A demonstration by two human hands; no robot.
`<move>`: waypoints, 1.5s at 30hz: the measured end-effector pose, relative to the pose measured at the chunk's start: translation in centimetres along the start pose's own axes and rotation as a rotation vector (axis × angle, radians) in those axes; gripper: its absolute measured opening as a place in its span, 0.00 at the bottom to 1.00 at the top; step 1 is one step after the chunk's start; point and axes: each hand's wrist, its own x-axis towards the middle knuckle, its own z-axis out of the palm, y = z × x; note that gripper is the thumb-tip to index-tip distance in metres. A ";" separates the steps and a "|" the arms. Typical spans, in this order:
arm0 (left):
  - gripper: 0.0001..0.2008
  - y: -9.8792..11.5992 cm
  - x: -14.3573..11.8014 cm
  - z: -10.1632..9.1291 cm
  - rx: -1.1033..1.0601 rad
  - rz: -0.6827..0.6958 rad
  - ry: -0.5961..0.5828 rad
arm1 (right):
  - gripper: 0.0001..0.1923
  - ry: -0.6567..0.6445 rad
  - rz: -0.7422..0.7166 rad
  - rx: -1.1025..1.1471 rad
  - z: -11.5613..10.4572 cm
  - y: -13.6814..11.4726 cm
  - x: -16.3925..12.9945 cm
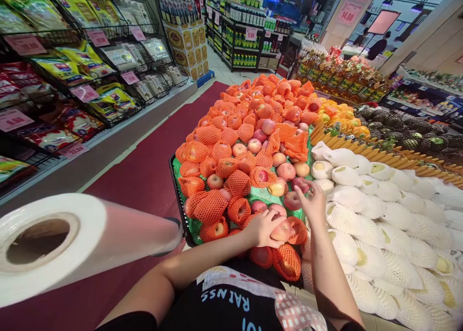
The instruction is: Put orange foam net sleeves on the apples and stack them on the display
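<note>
Two hands among apples: left hand [265, 227] cupped bare apple [282, 230], fingers wrapped; right hand [311, 201] fingers spread, touching second apple [292, 200]. Firm, smooth, bruisable; best gripped around middle.

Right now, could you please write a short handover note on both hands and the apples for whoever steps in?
Left hand: curled over a bare apple at the near edge of the apple pile, gripping it.
Right hand: fingers touching another bare apple; no firm grip visible.
Things: most apples sit in orange foam nets; several in the middle are bare. White-netted fruit lies to the right, a plastic bag roll to the left.
Done: no apple lifted off the pile.
Left: both apples remain there.
</note>
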 end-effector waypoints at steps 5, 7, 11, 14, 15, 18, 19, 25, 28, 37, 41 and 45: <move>0.45 -0.7 -0.5 -0.1 0.009 0.023 0.051 | 0.21 0.017 0.086 0.133 3.0 0.9 9.8; 0.47 -0.9 -0.7 0.0 0.024 0.061 0.065 | 0.17 0.001 0.120 0.164 4.6 1.0 12.8; 0.49 -1.3 -1.0 0.3 0.071 0.151 0.078 | 0.14 0.033 0.151 0.205 6.0 0.9 15.6; 0.46 -1.4 -1.5 0.4 0.103 0.187 0.092 | 0.13 0.124 0.138 0.224 5.3 0.7 15.6; 0.45 -1.3 -1.6 0.4 0.098 0.192 0.101 | 0.13 0.162 0.128 0.228 4.7 0.5 15.2; 0.43 -0.6 -2.0 -0.1 0.032 0.184 0.128 | 0.13 0.270 0.094 0.236 2.3 -0.5 13.1; 0.43 -0.3 -2.0 -0.5 -0.008 0.176 0.134 | 0.13 0.299 0.078 0.245 1.4 -1.0 11.9; 0.28 1.6 -2.6 -3.8 -0.530 -0.055 0.344 | 0.11 0.237 -0.233 0.428 -4.4 -6.0 -0.8; 0.21 2.3 -3.2 -5.0 -0.751 -0.194 0.494 | 0.10 -0.020 -0.332 0.409 -5.8 -8.2 -7.8; 0.10 4.2 -5.0 -5.2 -0.787 0.032 0.362 | 0.04 -0.423 0.030 0.829 -5.4 -7.2 -17.3; 0.15 5.0 -5.6 -6.0 -0.846 0.118 0.254 | 0.17 -0.200 0.448 0.883 -4.5 -6.4 -18.7; 0.10 5.8 -5.6 -7.1 -0.832 0.171 0.129 | 0.26 -0.387 0.608 0.973 -4.0 -7.0 -20.4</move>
